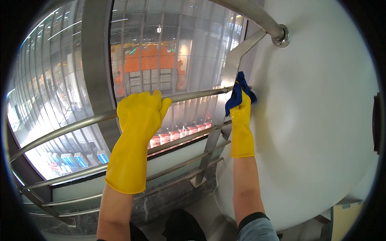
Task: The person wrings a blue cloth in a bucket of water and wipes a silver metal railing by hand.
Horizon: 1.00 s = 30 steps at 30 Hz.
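Observation:
My left hand (141,113), in a yellow rubber glove, is closed around a horizontal metal rail (193,95) of the railing. To the right, my right hand (243,102) wears a matching glove and grips a dark blue cloth (234,101). The cloth lies against the edge of the flat metal railing post (230,67), close to where the rail meets it. Part of the cloth sticks out above and behind my fingers. My right fingertips are mostly hidden by the cloth.
A thick metal handrail (253,15) ends at a round flange (282,36) on the white curved wall (310,105). Lower rails (184,140) run beneath. Behind the railing is a glass window (199,36) with a wide grey mullion (96,60). A dark stone ledge (153,208) lies below.

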Available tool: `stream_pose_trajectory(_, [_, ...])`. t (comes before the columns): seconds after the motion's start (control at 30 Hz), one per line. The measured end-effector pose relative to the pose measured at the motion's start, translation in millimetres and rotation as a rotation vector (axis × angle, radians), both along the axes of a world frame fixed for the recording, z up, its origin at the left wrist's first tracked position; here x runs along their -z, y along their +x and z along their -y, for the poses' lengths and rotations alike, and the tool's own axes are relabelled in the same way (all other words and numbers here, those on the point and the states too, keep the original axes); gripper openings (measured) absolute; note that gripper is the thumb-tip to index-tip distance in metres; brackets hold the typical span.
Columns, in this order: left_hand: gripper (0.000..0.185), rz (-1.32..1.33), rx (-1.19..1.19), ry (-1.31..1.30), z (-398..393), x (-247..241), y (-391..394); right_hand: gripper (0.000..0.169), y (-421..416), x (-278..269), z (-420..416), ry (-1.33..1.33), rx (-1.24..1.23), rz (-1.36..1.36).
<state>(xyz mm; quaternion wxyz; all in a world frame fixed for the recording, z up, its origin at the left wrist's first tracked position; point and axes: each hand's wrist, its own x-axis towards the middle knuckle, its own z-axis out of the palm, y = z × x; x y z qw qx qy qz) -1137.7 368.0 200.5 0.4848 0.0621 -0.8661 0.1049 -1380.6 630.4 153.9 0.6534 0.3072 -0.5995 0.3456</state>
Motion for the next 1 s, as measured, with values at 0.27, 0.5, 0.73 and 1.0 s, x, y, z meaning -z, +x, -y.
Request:
stream_pose_trajectory(0.27, [0.038, 0.016, -0.027, -0.008, 8, 0, 5, 0.002, -36, 3, 15, -0.244, -0.098, 0.194])
stream_pose_trajectory(0.5, [0.039, 0.053, -0.017, 0.046, -4, -7, -3, 0.011, -133, 31, -35, -0.006, 0.129, 0.528])
stream_pose_trajectory(0.73, [0.040, 0.106, 0.012, 0.048, -2, -6, 1, 0.012, -137, 10, -63, 0.027, 0.216, 0.535])
stream_pose_trajectory(1.0, [0.040, 0.219, -0.033, 0.085, -7, -10, 0, 0.029, -21, 33, -50, -0.026, -0.162, 0.233])
